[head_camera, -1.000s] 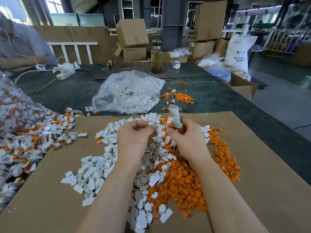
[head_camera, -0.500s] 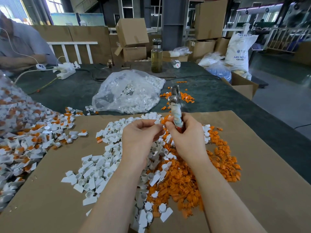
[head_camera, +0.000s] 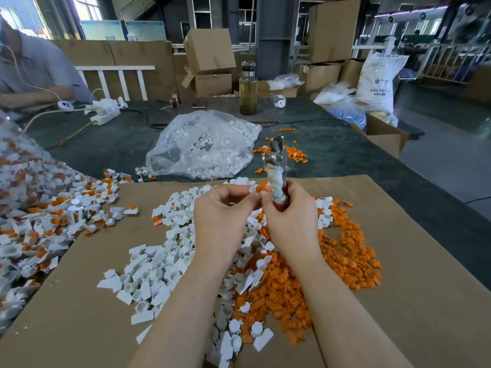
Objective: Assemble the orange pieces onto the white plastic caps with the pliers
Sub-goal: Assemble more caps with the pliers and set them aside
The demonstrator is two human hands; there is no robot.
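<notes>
Two hands work over a brown cardboard sheet [head_camera: 398,261] laid on a dark green tabletop [head_camera: 345,155]. The left hand [head_camera: 220,216] pinches a small white plastic cap [head_camera: 252,189] between thumb and fingertips. The right hand [head_camera: 292,216] curls around one pair of pliers [head_camera: 276,171], whose handles are wrapped in grubby white cloth and whose shiny metal head points up and away; its thumb and forefinger also pinch an orange piece [head_camera: 263,187] right against the cap.

Under the wrists lie two loose heaps, too many to count: white caps [head_camera: 159,266], each a little cup with a flat angular tab, to the left, and ribbed orange pieces [head_camera: 345,261] to the right, mixing in the middle. At the far left edge spreads a third heap of finished caps [head_camera: 39,221], white with orange showing.

Farther off sit one crumpled clear plastic bag [head_camera: 202,147] of white parts, a small scatter of orange bits [head_camera: 289,155], one tall glass bottle [head_camera: 248,88] of yellowish liquid, and one white power strip [head_camera: 105,115]. At far right stands one white sack [head_camera: 378,78] printed "ABS RESIN". Several cardboard boxes [head_camera: 210,51] are stacked behind. Another person's grey sleeve [head_camera: 39,67] shows at far left.
</notes>
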